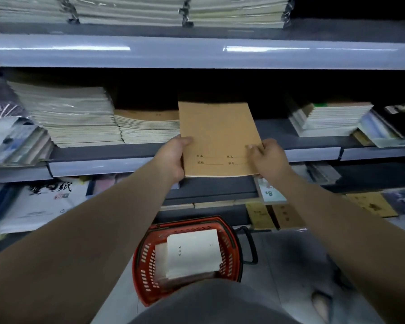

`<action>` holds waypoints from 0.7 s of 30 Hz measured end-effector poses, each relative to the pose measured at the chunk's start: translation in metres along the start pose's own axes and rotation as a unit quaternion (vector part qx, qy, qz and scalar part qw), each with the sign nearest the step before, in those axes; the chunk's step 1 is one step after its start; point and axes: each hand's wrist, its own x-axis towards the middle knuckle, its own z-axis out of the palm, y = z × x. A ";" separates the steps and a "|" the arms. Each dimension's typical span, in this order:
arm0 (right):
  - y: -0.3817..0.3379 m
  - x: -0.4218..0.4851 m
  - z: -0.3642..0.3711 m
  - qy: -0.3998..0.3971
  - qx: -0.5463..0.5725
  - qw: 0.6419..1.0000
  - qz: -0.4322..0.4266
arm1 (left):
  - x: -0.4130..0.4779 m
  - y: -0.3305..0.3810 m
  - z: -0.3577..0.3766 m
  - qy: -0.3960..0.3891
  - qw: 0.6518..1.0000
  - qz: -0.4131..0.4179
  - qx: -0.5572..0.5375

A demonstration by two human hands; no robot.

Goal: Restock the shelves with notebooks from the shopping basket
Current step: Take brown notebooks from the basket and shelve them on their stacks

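Left hand [173, 157], right hand [268, 157] | gripping brown notebook [216, 136] | at shelf [313, 152]

An open bay on the middle shelf [272, 130] lies between the kraft notebook stack [147, 126], left, and the splayed stack [332, 119], right; the kraft notebook [218, 136] fills its mouth; the upper shelf [197, 52] caps it.

matt brown paper notebook [216, 136], glossy shelf edge [197, 52], red plastic basket [147, 258]
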 end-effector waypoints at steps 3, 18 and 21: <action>0.008 0.026 -0.005 0.001 0.007 1.000 -0.015 | 0.015 0.004 0.016 0.014 1.000 0.005 -0.014; 0.033 0.102 0.007 -0.051 0.033 0.998 0.029 | 0.067 0.004 0.047 0.080 0.996 -0.027 -0.030; 0.036 0.114 0.012 -0.051 0.054 0.997 0.038 | 0.076 0.001 0.047 0.105 0.993 -0.040 0.035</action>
